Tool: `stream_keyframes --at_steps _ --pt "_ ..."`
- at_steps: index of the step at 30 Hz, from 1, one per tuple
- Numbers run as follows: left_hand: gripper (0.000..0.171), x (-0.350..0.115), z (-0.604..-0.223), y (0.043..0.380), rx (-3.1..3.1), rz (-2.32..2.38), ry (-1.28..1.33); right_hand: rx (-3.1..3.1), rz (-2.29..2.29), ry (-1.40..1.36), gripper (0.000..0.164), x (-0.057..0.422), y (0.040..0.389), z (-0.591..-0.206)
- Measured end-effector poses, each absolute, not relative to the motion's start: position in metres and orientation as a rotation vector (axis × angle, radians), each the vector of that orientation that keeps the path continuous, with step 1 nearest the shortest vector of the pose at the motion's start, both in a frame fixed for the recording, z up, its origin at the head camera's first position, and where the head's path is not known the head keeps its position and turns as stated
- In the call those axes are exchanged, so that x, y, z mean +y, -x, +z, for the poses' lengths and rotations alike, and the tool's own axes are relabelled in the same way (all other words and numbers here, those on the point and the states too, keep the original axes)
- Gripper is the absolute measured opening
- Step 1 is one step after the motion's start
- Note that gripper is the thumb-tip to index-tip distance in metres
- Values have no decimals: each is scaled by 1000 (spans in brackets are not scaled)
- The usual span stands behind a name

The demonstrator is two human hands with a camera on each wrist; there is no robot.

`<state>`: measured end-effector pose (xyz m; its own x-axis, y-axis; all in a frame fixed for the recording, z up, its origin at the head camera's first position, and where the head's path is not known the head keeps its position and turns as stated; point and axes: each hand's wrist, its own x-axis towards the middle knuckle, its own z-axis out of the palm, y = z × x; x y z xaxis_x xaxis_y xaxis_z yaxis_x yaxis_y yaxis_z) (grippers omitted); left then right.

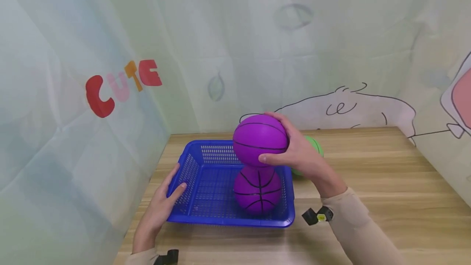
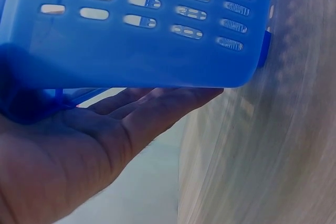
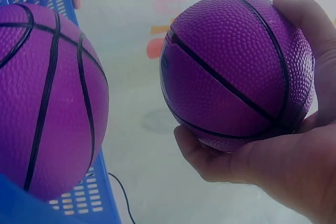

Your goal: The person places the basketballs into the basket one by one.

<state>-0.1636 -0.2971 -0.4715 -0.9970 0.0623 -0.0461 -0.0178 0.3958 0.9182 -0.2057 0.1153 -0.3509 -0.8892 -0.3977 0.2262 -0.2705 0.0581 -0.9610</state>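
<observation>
A purple mini basketball (image 1: 257, 138) is in my right hand (image 1: 301, 154), held from its right side with the thumb in front and the fingers behind. Just below it in the head view, a second purple mini basketball (image 1: 257, 193) sits in the right part of a blue plastic basket (image 1: 232, 221). At the basket's left side, my left hand (image 1: 158, 207) grips the rim, thumb over it and fingers along the outside. The left wrist view shows those fingers (image 2: 163, 108) reaching along beneath the basket edge (image 2: 157, 72). In the right wrist view the held ball (image 3: 236, 72) hangs apart from the other ball (image 3: 52, 103).
A green ball (image 1: 315, 145) stands on the wooden table (image 1: 379, 183) just right of the basket, partly hidden behind my right hand. Printed cloth walls (image 1: 228, 52) enclose the table at the back and both sides.
</observation>
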Motion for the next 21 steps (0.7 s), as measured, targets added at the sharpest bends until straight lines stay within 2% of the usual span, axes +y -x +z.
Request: stream_keyframes --at_steps 8,21 --pt "77 -297 -470 164 2574 1662 -19 2128 -1972 742 100 97 209 -350" --pt "77 -296 -471 165 2584 1679 -58 2091 -1899 855 103 46 210 -350"
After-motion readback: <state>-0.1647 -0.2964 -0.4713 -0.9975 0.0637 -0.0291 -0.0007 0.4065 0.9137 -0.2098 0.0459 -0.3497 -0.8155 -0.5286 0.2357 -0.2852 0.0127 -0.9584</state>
